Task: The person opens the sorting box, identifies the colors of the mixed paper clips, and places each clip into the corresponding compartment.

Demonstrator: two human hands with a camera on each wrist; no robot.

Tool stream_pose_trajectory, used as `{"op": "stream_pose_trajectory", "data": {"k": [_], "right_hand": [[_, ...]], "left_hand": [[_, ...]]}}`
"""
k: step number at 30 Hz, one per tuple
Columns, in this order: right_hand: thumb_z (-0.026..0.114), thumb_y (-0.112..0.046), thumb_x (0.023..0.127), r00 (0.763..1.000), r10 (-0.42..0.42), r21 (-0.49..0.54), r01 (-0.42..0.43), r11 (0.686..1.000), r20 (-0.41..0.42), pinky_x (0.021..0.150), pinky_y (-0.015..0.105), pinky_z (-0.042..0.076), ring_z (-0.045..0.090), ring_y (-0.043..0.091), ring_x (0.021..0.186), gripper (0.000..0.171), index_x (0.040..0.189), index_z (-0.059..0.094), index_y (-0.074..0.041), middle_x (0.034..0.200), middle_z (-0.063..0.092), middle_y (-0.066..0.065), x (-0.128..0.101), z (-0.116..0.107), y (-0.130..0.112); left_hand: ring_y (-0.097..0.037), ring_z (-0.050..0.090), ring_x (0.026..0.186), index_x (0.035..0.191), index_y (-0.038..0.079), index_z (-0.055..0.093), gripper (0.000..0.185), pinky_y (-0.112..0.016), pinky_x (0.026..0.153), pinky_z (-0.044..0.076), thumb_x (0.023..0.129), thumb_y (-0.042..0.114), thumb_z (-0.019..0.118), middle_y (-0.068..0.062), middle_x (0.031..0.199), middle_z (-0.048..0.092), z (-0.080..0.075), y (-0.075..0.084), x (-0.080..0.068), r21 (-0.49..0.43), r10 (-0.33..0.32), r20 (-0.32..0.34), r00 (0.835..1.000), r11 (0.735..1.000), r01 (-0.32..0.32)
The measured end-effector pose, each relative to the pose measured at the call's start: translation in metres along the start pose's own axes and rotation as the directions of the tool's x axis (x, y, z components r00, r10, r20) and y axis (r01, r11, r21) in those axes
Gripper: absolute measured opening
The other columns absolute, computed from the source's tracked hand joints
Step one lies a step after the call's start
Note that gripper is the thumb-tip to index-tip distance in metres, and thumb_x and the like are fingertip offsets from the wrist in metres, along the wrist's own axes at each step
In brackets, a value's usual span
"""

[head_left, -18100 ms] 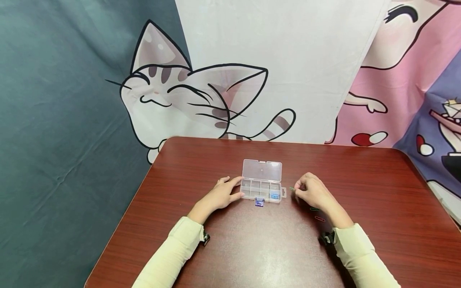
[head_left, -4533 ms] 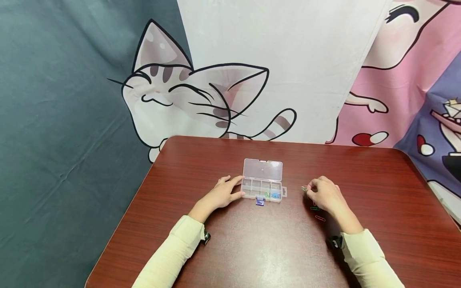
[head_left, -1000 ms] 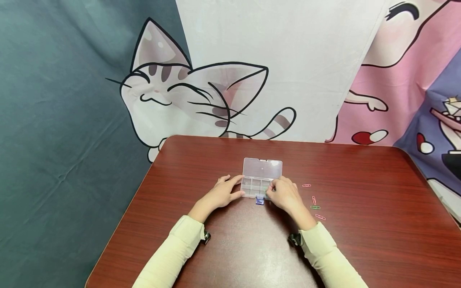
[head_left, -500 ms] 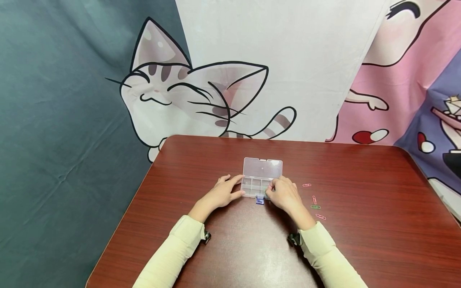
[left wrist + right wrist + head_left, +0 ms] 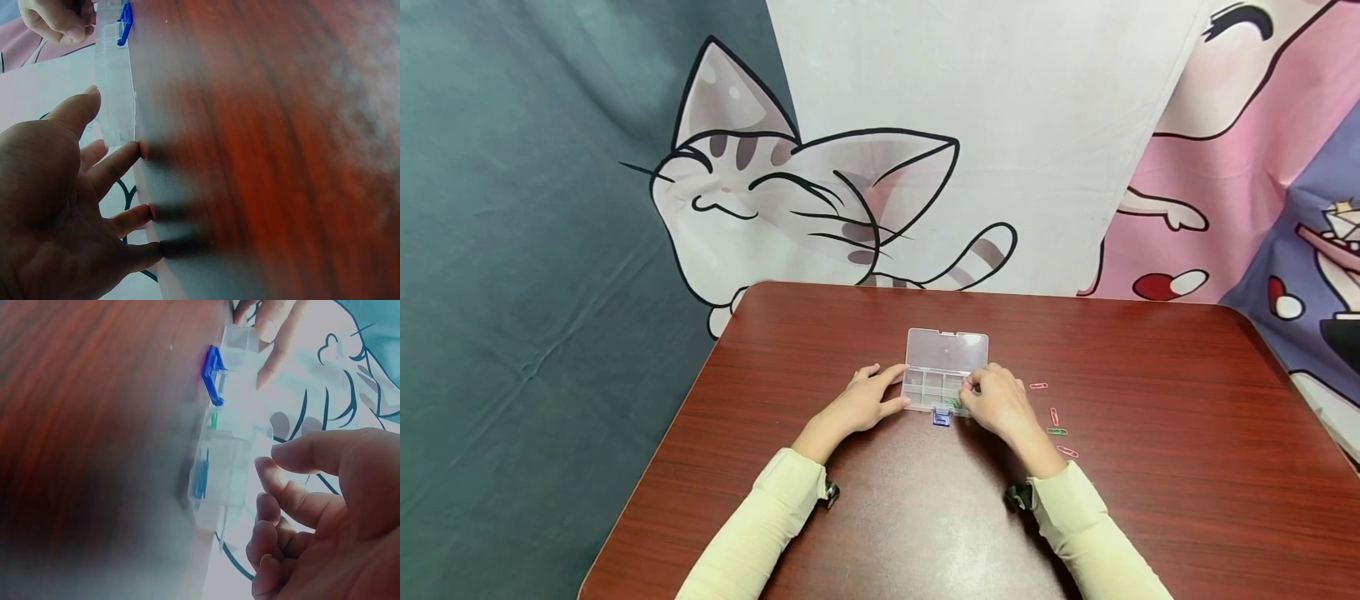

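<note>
A clear compartment box [image 5: 934,385] lies on the red-brown table [image 5: 925,517] with its lid [image 5: 946,350] laid open behind it and a blue latch [image 5: 941,417] at its front. My left hand [image 5: 880,392] rests with straight fingers against the box's left end. My right hand [image 5: 981,392] hovers over the right end, fingers loosely curled, nothing pinched in the right wrist view. A green paper clip [image 5: 956,403] lies in a front compartment. The right wrist view shows that green clip [image 5: 214,419] and blue clips [image 5: 201,478] inside the box [image 5: 231,456].
Loose paper clips lie on the table right of the box: a pink one [image 5: 1038,386], another pink one [image 5: 1054,416], a green one [image 5: 1057,431] and a pink one [image 5: 1067,452]. Cartoon cat cloths hang behind the table.
Since 4.5 s ago my right hand came from the loose clips to the box. In the last half second it slid slightly right, uncovering a green clip in the box. The left hand stayed put.
</note>
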State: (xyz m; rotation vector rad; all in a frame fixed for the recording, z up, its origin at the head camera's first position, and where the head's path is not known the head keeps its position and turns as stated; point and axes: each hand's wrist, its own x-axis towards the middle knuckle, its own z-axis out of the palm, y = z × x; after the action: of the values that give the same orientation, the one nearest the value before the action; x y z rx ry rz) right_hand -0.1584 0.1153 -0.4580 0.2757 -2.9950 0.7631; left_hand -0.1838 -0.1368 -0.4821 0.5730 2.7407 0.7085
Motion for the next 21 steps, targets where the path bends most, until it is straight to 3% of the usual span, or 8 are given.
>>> {"op": "stream_pose_trajectory", "data": {"k": [12,18,21], "right_hand": [[0.067,-0.017,0.090,1.000,0.001,0.093,0.001,0.996,-0.022,0.074,0.041,0.038,0.052,0.023,0.083,0.010,0.080,0.068,-0.014,0.091,0.058,0.007,-0.002,-0.018,0.016],[0.069,-0.017,0.091,1.000,0.019,0.118,-0.017,0.993,-0.018,0.084,0.048,0.041,0.057,0.024,0.088,0.007,0.088,0.071,-0.012,0.096,0.059,0.007,-0.006,-0.025,0.030],[0.069,-0.017,0.091,1.000,0.028,0.119,-0.027,0.993,-0.011,0.083,0.046,0.044,0.057,0.024,0.088,0.007,0.091,0.072,-0.011,0.097,0.059,0.007,-0.010,-0.030,0.037]], "left_hand": [[-0.037,0.027,0.151,0.156,0.027,0.040,0.062,-0.060,0.119,0.025,0.101,0.047,0.060,-0.006,0.151,0.052,0.001,-0.003,0.002,0.008,0.003,0.006,1.000,1.000,-0.003],[-0.038,0.027,0.150,0.155,0.025,0.041,0.062,-0.060,0.119,0.024,0.101,0.046,0.060,-0.007,0.151,0.053,0.001,-0.003,0.001,0.005,0.010,0.000,1.000,1.000,-0.010],[-0.038,0.027,0.150,0.155,0.025,0.041,0.062,-0.060,0.119,0.023,0.101,0.046,0.060,-0.007,0.151,0.053,0.001,-0.002,0.001,0.004,0.010,0.000,1.000,1.000,-0.010]]}}
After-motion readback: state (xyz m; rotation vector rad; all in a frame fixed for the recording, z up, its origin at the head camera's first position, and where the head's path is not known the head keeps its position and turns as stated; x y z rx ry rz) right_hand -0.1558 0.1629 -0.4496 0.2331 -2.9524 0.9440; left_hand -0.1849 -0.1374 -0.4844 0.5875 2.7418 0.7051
